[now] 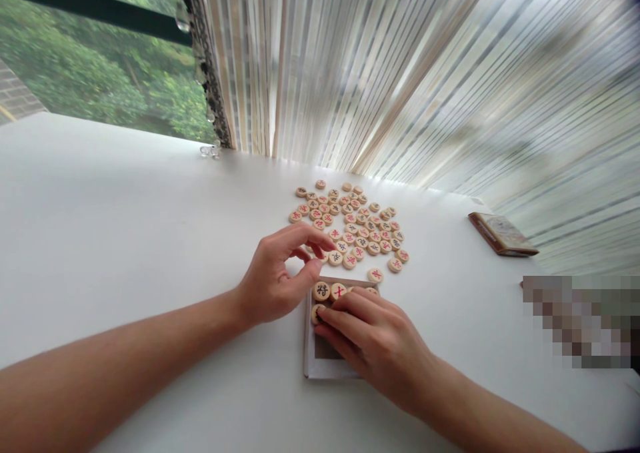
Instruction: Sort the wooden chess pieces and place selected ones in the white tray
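Observation:
Round wooden Chinese chess pieces [362, 233] with red or black characters lie loosely spread on the white table. Close in front of me is a shallow open box [309, 366], with a row of pieces along its far side, among them a black-marked piece [321, 290] in the corner. My right hand [385, 336] reaches over the box, its fingertips on a Chinese chess piece [317, 314] at the left wall, below the corner one. Beyond the box's far left corner hovers my left hand [283, 273], thumb and index finger apart near the closest loose pieces.
A brown-edged box lid or case [501, 234] lies on the table [150, 240] at the right. Nearer on that side is a blurred-out patch [575, 323]. String curtains [340, 73] and a window [100, 66] border the table's far edge, with small clear beads [210, 150] there.

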Motion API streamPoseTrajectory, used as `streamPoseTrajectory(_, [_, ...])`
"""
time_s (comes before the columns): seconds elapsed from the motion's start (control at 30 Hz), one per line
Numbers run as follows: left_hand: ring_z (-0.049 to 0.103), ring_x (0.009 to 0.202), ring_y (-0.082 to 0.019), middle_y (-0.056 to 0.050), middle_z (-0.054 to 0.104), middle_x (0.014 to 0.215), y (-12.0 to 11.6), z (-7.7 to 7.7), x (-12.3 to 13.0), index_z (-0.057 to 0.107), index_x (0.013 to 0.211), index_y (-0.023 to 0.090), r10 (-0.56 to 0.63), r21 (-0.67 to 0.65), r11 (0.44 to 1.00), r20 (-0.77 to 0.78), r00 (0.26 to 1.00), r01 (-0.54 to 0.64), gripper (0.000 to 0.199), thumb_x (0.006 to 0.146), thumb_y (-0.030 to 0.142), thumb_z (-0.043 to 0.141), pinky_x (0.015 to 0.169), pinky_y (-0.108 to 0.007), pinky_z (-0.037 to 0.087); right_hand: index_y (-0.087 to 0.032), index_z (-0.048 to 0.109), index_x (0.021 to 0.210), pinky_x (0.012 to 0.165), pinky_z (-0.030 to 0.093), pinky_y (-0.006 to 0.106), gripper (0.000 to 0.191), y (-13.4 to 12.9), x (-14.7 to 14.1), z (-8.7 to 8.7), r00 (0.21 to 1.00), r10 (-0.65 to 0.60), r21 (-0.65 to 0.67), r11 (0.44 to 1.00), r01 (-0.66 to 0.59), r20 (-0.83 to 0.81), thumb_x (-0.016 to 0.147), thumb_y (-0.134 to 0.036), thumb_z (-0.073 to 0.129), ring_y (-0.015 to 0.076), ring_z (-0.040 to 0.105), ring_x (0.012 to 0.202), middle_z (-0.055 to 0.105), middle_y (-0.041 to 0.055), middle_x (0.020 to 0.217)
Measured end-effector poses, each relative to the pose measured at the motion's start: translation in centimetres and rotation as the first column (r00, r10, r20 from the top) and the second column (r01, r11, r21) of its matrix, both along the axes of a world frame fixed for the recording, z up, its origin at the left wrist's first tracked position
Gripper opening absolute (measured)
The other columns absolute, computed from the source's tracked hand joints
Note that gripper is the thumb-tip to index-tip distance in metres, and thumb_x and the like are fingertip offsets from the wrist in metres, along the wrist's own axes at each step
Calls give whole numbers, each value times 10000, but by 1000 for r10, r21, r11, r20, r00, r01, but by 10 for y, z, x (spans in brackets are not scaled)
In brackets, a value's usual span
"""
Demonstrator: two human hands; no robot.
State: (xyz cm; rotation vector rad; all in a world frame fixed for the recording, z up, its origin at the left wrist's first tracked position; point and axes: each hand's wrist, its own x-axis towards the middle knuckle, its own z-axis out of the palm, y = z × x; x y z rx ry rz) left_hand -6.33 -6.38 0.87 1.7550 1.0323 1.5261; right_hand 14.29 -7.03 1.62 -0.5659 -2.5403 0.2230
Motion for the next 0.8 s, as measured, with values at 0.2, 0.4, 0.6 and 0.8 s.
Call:
streamPoseTrajectory(0.2, [713, 899, -200, -59, 730, 973, 0, -1, 0, 717, 1023, 176, -2, 1, 1000, -3, 1000, 2, 231, 842, 85, 605, 762, -329, 590, -152, 752, 1015, 737, 601, 345, 103, 0, 2, 0, 1000, 7, 4, 1000, -7, -16, 1017, -185, 654, 226, 691, 807, 751, 84, 885])
streamPoseTrajectory(0.4, [712, 887, -198, -58, 739, 964, 0, 1, 0, 716, 1006, 181, 5, -2, 1000, 2, 1000, -5, 217, 841, 91, 608, 757, -326, 586, -178, 745, 1000, 719, 594, 325, 94, 2, 7, 5, 999, 18, -29, 999, -20, -49, 1019, -202, 656, 207, 689, 780, 739, 77, 857])
streamPoseTrajectory(0.6, [707, 894, -199, -57, 735, 972, 0, -1, 0, 719, 1008, 179, 11, -35, 999, 34, 999, -9, 198, 860, 101, 611, 768, -334, 581, -174, 755, 888, 652, 557, 301, 119, 8, 12, 12, 995, -10, -63, 998, 3, -100, 985, -185, 688, 180, 664, 687, 730, 71, 792])
streamPoseTrajectory(0.8, [710, 889, -198, -63, 744, 981, 1, -1, 0, 722, 996, 176, 26, -73, 997, 86, 996, -20, 168, 871, 121, 624, 721, -307, 572, -185, 777, 900, 502, 443, 245, 135, 17, 14, 20, 972, -99, -117, 990, 75, -215, 970, -200, 662, 125, 560, 526, 657, 11, 634])
